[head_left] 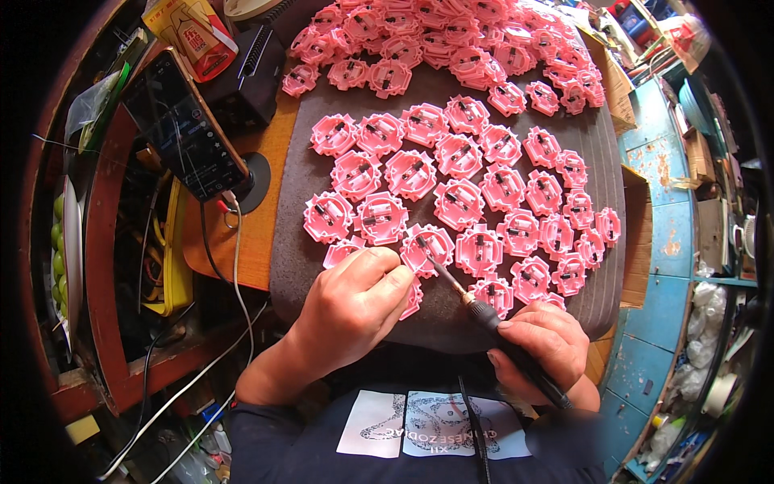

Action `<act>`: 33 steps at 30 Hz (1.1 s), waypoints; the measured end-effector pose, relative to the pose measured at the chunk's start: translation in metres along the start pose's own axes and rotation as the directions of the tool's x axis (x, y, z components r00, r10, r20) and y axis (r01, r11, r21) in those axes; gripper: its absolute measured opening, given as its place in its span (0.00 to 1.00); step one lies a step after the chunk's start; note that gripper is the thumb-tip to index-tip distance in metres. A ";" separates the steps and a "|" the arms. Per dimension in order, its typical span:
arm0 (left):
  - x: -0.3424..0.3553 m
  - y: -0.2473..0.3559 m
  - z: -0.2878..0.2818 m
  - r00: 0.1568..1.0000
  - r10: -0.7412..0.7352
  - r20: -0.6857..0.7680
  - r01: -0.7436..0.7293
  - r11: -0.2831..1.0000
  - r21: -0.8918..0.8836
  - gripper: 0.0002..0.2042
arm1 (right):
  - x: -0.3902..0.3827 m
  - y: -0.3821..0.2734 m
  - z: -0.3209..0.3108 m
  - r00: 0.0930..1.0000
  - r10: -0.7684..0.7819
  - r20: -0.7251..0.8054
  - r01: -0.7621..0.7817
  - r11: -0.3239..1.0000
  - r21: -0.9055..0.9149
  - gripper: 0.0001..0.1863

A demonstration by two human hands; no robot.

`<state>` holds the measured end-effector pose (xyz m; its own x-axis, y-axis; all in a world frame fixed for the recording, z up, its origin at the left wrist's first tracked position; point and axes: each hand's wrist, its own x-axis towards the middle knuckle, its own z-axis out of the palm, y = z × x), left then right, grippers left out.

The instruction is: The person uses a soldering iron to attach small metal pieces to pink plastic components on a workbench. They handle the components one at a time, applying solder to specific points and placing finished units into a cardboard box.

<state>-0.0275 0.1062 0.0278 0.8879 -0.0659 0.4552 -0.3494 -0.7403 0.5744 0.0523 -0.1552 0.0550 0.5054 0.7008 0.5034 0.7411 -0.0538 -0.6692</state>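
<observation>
My right hand [556,343] is wrapped round the black handle of a soldering iron [486,315]. The iron slants up to the left, its tip over a pink plastic part [411,255] with a small dark piece in its middle. Close by on the left, my left hand [347,302] is closed in a pinch beside that part; whatever its fingertips hold is hidden. Similar pink parts [458,203] lie spread in rough rows on the dark grey board [322,274], most with a small black piece across the centre. My left hand partly covers a few of them.
A large heap of pink parts [484,60] fills the board's far end. At the left, a phone [184,129] leans on a round stand, with cables hanging below it. A black box [251,77] stands behind. Blue cabinets [657,323] and a cardboard box [637,234] flank the right side.
</observation>
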 end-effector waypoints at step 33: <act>-0.038 -0.001 -0.020 0.998 -0.017 -0.067 0.014 0.999 -0.043 0.12 | -0.002 -0.014 0.003 0.997 -0.048 0.061 0.045 0.998 0.045 0.22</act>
<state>-0.0668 0.1225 0.0235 0.8716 -0.0080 0.4901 -0.3493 -0.7118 0.6094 0.0399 -0.1532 0.0613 0.4418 0.7445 0.5005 0.7422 0.0100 -0.6701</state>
